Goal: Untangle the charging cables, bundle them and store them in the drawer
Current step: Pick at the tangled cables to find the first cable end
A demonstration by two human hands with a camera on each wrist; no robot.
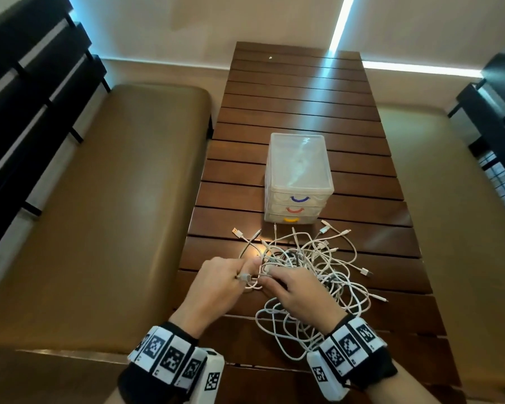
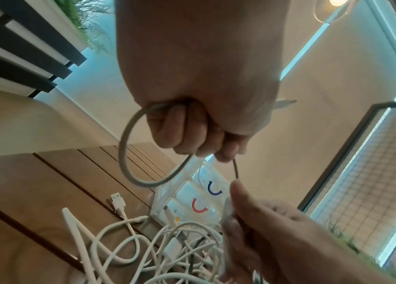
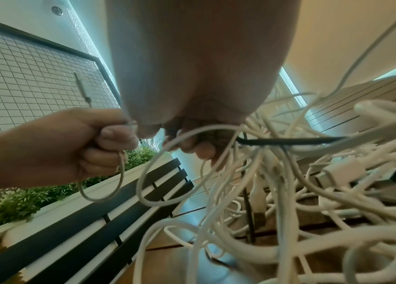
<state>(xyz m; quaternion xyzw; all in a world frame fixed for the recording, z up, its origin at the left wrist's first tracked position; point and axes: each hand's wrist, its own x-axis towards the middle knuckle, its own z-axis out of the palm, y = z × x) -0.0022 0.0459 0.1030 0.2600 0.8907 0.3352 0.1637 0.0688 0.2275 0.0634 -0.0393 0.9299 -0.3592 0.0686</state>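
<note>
A tangle of white charging cables (image 1: 312,266) lies on the slatted wooden table (image 1: 303,112), in front of a small clear three-drawer unit (image 1: 299,176) whose drawers are all closed. My left hand (image 1: 231,275) grips a grey-white cable (image 2: 128,146) in its curled fingers; a short loop hangs below the fist, and a plug end (image 3: 81,84) sticks up past it. My right hand (image 1: 286,284) is beside it, fingers curled into the cables (image 3: 240,173) at the left edge of the pile, pinching the same strand (image 2: 235,171).
Padded tan benches (image 1: 123,199) flank the table on both sides. Dark slatted backrests (image 1: 27,97) stand at the far left and right. Loose USB plugs (image 1: 238,233) lie between the pile and the drawer unit. One black cable (image 3: 289,141) runs through the white ones.
</note>
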